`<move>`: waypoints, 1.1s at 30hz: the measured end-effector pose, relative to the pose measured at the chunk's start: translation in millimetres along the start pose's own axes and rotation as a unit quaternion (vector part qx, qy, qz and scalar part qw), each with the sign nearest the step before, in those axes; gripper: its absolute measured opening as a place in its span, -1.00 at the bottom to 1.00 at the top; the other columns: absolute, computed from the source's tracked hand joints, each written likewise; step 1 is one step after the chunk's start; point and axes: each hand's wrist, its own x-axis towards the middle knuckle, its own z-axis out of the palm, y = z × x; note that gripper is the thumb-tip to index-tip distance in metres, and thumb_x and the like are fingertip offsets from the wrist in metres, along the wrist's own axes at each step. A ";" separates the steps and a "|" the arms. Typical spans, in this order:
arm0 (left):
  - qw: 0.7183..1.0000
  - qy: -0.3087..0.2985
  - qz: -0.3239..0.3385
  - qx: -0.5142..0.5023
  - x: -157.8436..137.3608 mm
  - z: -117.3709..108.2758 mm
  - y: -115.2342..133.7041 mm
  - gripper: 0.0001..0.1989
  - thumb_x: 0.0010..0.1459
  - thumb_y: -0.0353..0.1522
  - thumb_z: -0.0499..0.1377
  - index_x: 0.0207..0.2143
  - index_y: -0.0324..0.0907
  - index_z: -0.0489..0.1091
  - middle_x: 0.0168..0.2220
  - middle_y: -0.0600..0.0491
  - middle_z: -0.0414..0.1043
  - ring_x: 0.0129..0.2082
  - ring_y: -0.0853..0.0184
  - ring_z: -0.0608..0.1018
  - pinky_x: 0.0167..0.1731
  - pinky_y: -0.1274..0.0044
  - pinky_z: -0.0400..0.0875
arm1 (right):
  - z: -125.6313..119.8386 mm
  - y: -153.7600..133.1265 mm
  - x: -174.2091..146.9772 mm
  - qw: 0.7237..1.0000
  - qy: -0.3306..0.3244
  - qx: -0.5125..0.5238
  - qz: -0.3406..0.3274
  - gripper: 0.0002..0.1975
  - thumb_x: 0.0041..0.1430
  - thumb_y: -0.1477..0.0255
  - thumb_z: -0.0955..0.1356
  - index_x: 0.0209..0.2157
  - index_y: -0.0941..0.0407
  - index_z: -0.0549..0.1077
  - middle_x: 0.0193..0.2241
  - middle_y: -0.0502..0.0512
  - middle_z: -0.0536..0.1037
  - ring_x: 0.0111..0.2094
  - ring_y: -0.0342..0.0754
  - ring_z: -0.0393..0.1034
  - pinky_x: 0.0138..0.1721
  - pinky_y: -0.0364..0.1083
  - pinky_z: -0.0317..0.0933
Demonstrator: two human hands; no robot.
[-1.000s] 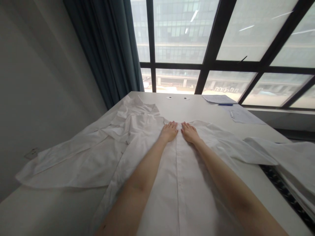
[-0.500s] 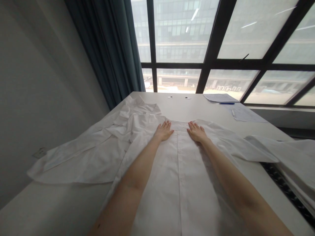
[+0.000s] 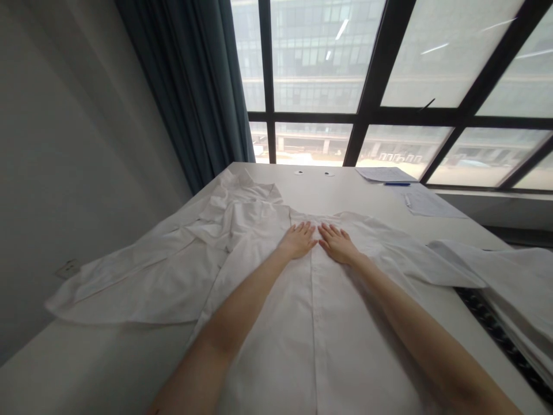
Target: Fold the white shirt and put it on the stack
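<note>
A white shirt (image 3: pixel 298 334) lies spread on the table, its buttoned front strip running down the middle toward me. My left hand (image 3: pixel 298 240) rests flat on the cloth just below the collar area, left of that strip. On the other side, my right hand (image 3: pixel 338 244) lies flat too, fingers pointing away from me. Only a narrow gap separates the two hands, and neither grips the fabric. A second white garment (image 3: pixel 147 288) is heaped and crumpled to the left, touching the shirt. One sleeve (image 3: pixel 423 262) stretches out to the right.
The white table (image 3: pixel 319 193) reaches to the window. Papers (image 3: pixel 432 202) and a blue pen (image 3: pixel 396 184) lie at the far right. More white cloth (image 3: pixel 518 282) hangs by a dark slot (image 3: pixel 496 323) at the right edge. A dark curtain (image 3: pixel 194 86) and a wall socket (image 3: pixel 68 269) are left.
Both hands have slid inward over the shirt, toward the middle strip and slightly toward me. The gap between them is smaller. The second garment has stayed in place.
</note>
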 end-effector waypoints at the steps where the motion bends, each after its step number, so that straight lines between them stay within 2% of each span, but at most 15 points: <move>1: 1.000 -0.008 0.002 -0.002 -1.4 0.5 -0.1 -0.40 0.34 -0.10 -0.24 0.33 -0.20 -0.06 0.37 -0.07 -0.17 0.35 0.19 -0.04 0.27 0.26 -0.11 | -0.2 0.8 -2.4 1.000 -0.007 0.001 0.001 -0.42 0.35 0.18 0.01 0.34 0.04 -0.05 0.35 0.07 -0.10 0.34 0.05 -0.24 0.25 0.19 -0.19; 6: 0.999 -0.033 -0.004 -0.010 -11.7 -2.1 -14.1 -0.39 0.34 -0.08 -0.27 0.34 -0.18 -0.11 0.38 -0.06 -0.25 0.36 0.19 -0.11 0.27 0.24 -0.12 | -3.2 16.4 -13.1 1.000 -0.026 0.005 0.016 -0.40 0.34 0.12 -0.02 0.34 0.01 -0.08 0.36 0.06 -0.15 0.35 0.05 -0.25 0.24 0.25 -0.21; 10: 0.999 -0.028 -0.017 -0.008 -20.5 -0.8 -24.1 -0.39 0.35 -0.10 -0.27 0.33 -0.21 -0.10 0.37 -0.07 -0.24 0.36 0.20 -0.09 0.26 0.24 -0.10 | -4.2 22.2 -19.0 0.999 -0.022 0.003 0.031 -0.38 0.34 0.11 -0.03 0.34 0.03 -0.07 0.36 0.08 -0.15 0.34 0.06 -0.22 0.24 0.23 -0.19; 12: 1.000 -0.015 -0.026 -0.004 -26.0 0.3 -29.1 -0.42 0.35 -0.14 -0.24 0.32 -0.20 -0.06 0.37 -0.06 -0.19 0.35 0.21 -0.04 0.26 0.24 -0.07 | -3.7 21.3 -21.5 0.999 -0.014 0.000 0.035 -0.38 0.33 0.10 -0.03 0.34 0.03 -0.07 0.36 0.07 -0.14 0.34 0.06 -0.22 0.25 0.21 -0.20; 15: 0.999 0.018 -0.048 0.008 -38.4 -5.4 -44.2 -0.48 0.33 -0.23 -0.15 0.29 -0.22 0.03 0.33 -0.09 -0.02 0.31 0.22 0.08 0.26 0.26 -0.06 | -2.7 19.3 -24.5 0.999 0.000 -0.006 0.038 -0.39 0.34 0.11 -0.03 0.34 0.02 -0.06 0.36 0.05 -0.13 0.34 0.04 -0.22 0.26 0.18 -0.20; 17: 0.996 0.052 -0.071 0.018 -50.4 -16.8 -62.3 -0.50 0.31 -0.31 -0.12 0.27 -0.26 0.06 0.31 -0.12 0.05 0.30 0.24 0.11 0.26 0.31 -0.07 | -2.4 18.8 -25.7 0.999 0.007 -0.009 0.040 -0.39 0.34 0.11 -0.02 0.34 0.02 -0.06 0.36 0.06 -0.12 0.34 0.04 -0.20 0.26 0.17 -0.19; 20: 0.986 0.117 -0.116 0.031 -74.6 -40.8 -100.7 -0.49 0.27 -0.43 -0.13 0.26 -0.32 0.06 0.30 -0.15 0.04 0.30 0.23 0.10 0.25 0.36 -0.03 | -2.2 19.0 -26.3 0.999 0.013 -0.011 0.039 -0.39 0.34 0.11 -0.02 0.33 0.02 -0.04 0.35 0.06 -0.10 0.34 0.03 -0.18 0.26 0.16 -0.17; 22: 0.967 0.191 -0.161 0.049 -94.8 -55.4 -130.6 -0.50 0.23 -0.43 -0.09 0.23 -0.28 0.14 0.24 -0.12 0.17 0.25 0.22 0.20 0.22 0.38 0.04 | -2.2 19.2 -26.3 0.999 0.016 -0.011 0.038 -0.40 0.33 0.11 -0.02 0.33 0.01 -0.03 0.35 0.06 -0.09 0.34 0.03 -0.18 0.26 0.16 -0.17; 23: 0.958 0.204 -0.195 0.056 -106.0 -61.2 -145.7 -0.51 0.22 -0.42 -0.08 0.21 -0.28 0.17 0.22 -0.13 0.22 0.22 0.19 0.25 0.19 0.36 0.09 | -2.2 19.2 -26.3 0.999 0.017 -0.011 0.038 -0.40 0.33 0.11 -0.02 0.33 0.01 -0.02 0.35 0.06 -0.08 0.33 0.04 -0.18 0.25 0.16 -0.17; 26: 0.928 0.148 -0.336 0.070 -143.2 -71.9 -187.8 -0.54 0.22 -0.33 -0.08 0.13 -0.26 0.27 0.06 -0.19 0.39 0.05 0.03 0.42 0.03 0.25 0.27 | -1.8 19.2 -26.2 0.999 0.020 -0.011 0.040 -0.40 0.33 0.11 -0.01 0.33 0.00 -0.02 0.35 0.06 -0.07 0.33 0.05 -0.16 0.25 0.16 -0.17; 28: 0.911 0.132 -0.384 0.067 -168.6 -75.6 -211.0 -0.52 0.21 -0.30 -0.09 0.11 -0.30 0.31 0.03 -0.27 0.40 0.01 -0.08 0.44 -0.06 0.18 0.31 | -1.5 19.4 -26.2 0.999 0.022 -0.010 0.040 -0.40 0.33 0.11 -0.01 0.33 -0.01 -0.01 0.35 0.06 -0.06 0.33 0.04 -0.16 0.25 0.16 -0.17; 29: 0.907 0.109 -0.404 0.048 -180.6 -76.9 -220.4 -0.52 0.20 -0.30 -0.09 0.11 -0.26 0.31 0.04 -0.23 0.41 0.02 -0.07 0.44 -0.06 0.20 0.31 | -1.2 19.5 -26.1 0.999 0.024 -0.009 0.039 -0.40 0.33 0.11 -0.01 0.32 -0.01 -0.01 0.35 0.06 -0.06 0.33 0.04 -0.16 0.25 0.16 -0.17; 31: 0.913 0.066 -0.402 0.000 -202.1 -78.8 -234.3 -0.53 0.17 -0.34 -0.10 0.08 -0.20 0.36 0.05 -0.11 0.43 0.00 0.06 0.47 -0.06 0.34 0.34 | -0.7 19.9 -26.0 0.999 0.027 -0.007 0.038 -0.40 0.33 0.10 -0.01 0.32 -0.01 -0.01 0.35 0.06 -0.06 0.33 0.04 -0.16 0.25 0.16 -0.17; 33: 0.923 0.050 -0.381 -0.022 -219.4 -79.4 -240.9 -0.54 0.11 -0.38 -0.04 0.04 -0.15 0.40 0.03 0.04 0.46 -0.03 0.21 0.50 -0.09 0.51 0.35 | 0.0 20.5 -25.8 0.999 0.029 -0.003 0.037 -0.40 0.33 0.10 -0.01 0.32 -0.01 0.00 0.35 0.06 -0.06 0.33 0.04 -0.16 0.25 0.16 -0.17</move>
